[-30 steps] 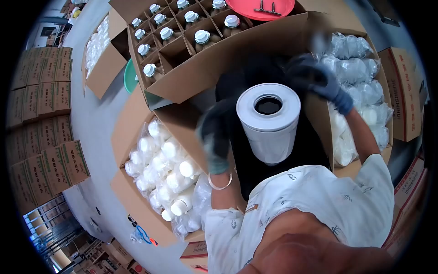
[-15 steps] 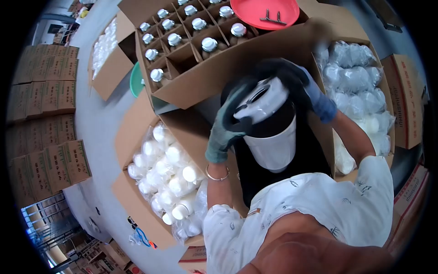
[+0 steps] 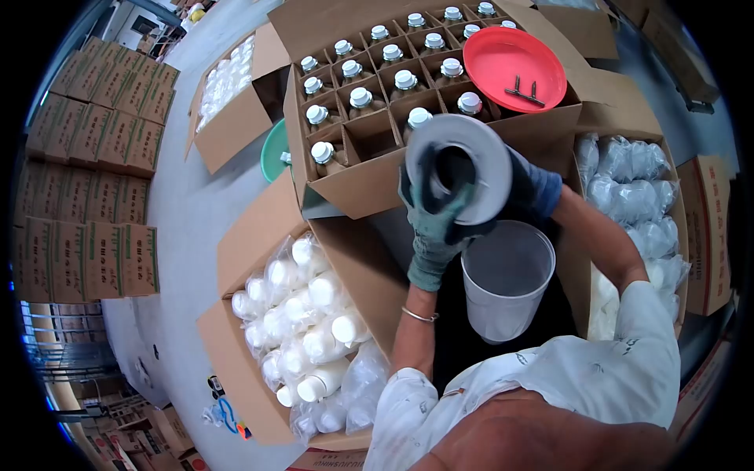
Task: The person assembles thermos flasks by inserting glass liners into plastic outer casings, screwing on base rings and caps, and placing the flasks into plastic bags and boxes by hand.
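Between my gloved hands is a round grey-white lid (image 3: 488,161) with a large dark opening in its middle, its circular face turned up toward me. My left hand (image 3: 433,224), in a green glove, grips the lid's near left side, with fingers by the opening. My right hand (image 3: 536,180), in a dark blue glove, holds the far right side; its fingers are mostly hidden behind the lid. Just below stands a white plastic bucket (image 3: 505,314), upright and uncovered, on a black surface (image 3: 459,337). The lid is apart from its rim.
Ahead, a divided carton (image 3: 369,192) holds white-capped bottles; a red dish (image 3: 514,67) with dark metal pieces rests on it. Cartons of bagged white bottles (image 3: 302,314) and bagged clear plastic items (image 3: 632,200) flank me. A green basin (image 3: 273,153) and stacked boxes (image 3: 94,204) are left.
The lid has been tipped so its round face shows, and it is now farther from the bucket, whose mouth is more exposed. My head view has shifted. Both hands still hold the lid.
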A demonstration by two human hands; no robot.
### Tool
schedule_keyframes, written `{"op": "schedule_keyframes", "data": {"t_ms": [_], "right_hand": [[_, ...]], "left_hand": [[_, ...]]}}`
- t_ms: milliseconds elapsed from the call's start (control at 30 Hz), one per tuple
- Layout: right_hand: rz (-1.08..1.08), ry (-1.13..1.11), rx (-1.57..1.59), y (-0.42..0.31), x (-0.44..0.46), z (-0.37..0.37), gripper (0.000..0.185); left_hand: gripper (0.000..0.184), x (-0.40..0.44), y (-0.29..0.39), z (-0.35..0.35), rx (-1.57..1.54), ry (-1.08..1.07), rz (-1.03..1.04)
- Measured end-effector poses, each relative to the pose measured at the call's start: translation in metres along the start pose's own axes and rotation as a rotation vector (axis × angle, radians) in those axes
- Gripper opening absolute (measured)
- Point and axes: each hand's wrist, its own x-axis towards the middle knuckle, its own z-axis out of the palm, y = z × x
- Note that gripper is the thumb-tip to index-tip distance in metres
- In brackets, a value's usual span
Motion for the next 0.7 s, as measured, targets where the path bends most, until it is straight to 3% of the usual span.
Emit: {"op": "schedule_keyframes", "data": {"t_ms": [33,67,100,167,200,233,300,367,433,467,500,567,633,700], "right_hand": [[0.018,-0.147,-0.082,0.003,0.001,-0.018,0.043],[0.122,-0.151,-0.069,0.002,0.004,-0.031,0.041],[0.226,-0.156,-0.058,-0.001,0.006,-0.044,0.039],[0.431,-0.161,-0.04,-0.009,0.02,-0.065,0.036],[0.462,-0.128,-0.36,-0.031,0.036,-0.053,0.036],[0.416,-0.07,-0.737,-0.048,0.06,-0.04,0.038],[0.317,0.104,-1.531,-0.073,0.108,-0.027,0.042],[0.003,0.315,-1.924,-0.069,0.151,-0.051,0.048],[-0.145,0.386,-1.939,-0.048,0.19,-0.101,0.045],[-0.183,0.427,-2.232,-0.039,0.198,-0.101,0.048],[-0.287,0.331,-2.227,-0.03,0.203,-0.102,0.054],[-0.056,0.012,-2.273,-0.02,0.181,-0.052,0.054],[0.047,-0.121,-2.222,0.022,0.162,-0.065,0.042],[0.062,-0.084,-2.101,0.032,0.16,-0.077,0.035]], "left_hand": [[0.061,-0.003,-0.006,-0.007,0.159,-0.088,0.105],[0.054,-0.003,-0.011,-0.015,0.233,-0.255,0.178],[0.051,-0.009,-0.02,-0.013,0.219,-0.266,0.252],[0.054,-0.019,-0.032,-0.004,0.08,-0.165,-0.023],[0.06,-0.02,-0.036,-0.004,0.187,-0.104,-0.024],[0.061,-0.016,-0.048,-0.009,0.505,-0.162,0.263],[0.053,-0.015,-0.035,-0.004,0.313,-0.114,-0.184],[0.045,-0.03,-0.031,0.001,-0.405,0.025,-0.522],[0.039,-0.046,-0.025,0.006,-0.481,0.017,-0.581],[0.037,-0.049,-0.023,0.003,-0.423,0.006,-0.552],[0.036,-0.051,-0.022,0.0,-0.365,-0.002,-0.523],[0.035,-0.055,-0.027,0.0,-0.382,0.038,-0.573],[0.037,-0.059,-0.039,0.001,-0.531,0.126,-0.71],[0.035,-0.047,-0.046,-0.001,-0.592,0.137,-0.736]]}}
